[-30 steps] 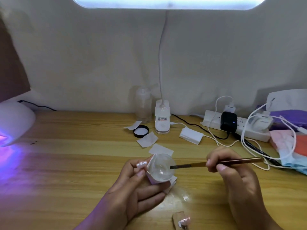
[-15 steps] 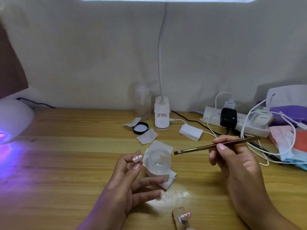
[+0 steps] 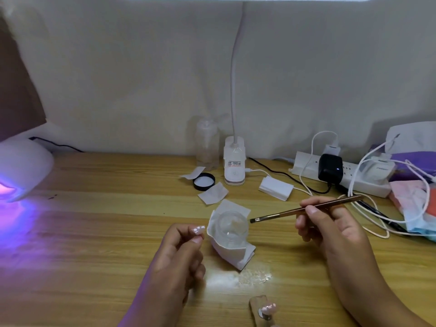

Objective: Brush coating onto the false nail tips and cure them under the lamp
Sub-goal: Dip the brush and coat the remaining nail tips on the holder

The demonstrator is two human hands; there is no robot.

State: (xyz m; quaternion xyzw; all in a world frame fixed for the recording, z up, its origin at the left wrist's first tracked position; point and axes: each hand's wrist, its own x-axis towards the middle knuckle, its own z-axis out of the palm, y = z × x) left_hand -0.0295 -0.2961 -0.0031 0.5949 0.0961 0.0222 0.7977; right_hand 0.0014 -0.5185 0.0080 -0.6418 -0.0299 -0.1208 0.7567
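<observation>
My left hand (image 3: 179, 256) pinches a small pink-white false nail tip (image 3: 197, 230) between thumb and forefinger, just left of a clear jar of coating (image 3: 232, 226). The jar stands on the wooden table, wrapped in white paper (image 3: 233, 254). My right hand (image 3: 330, 230) grips a thin brown brush (image 3: 304, 210); its dark bristle end hovers beside the jar's right rim. Another nail tip on a small stand (image 3: 267, 309) sits at the near edge. The white curing lamp (image 3: 21, 166) glows purple at far left.
Behind the jar lie paper squares (image 3: 213, 193), a black lid (image 3: 204, 181), a clear bottle (image 3: 207, 147), a desk lamp base (image 3: 234, 166) and a white box (image 3: 276, 187). A power strip (image 3: 306, 168) with chargers and tangled cables, plus bags and masks (image 3: 415, 197), crowds the right.
My left hand set the jar down on the table and let go, keeping the nail tip. The brush came out of the jar and rose slightly to the right.
</observation>
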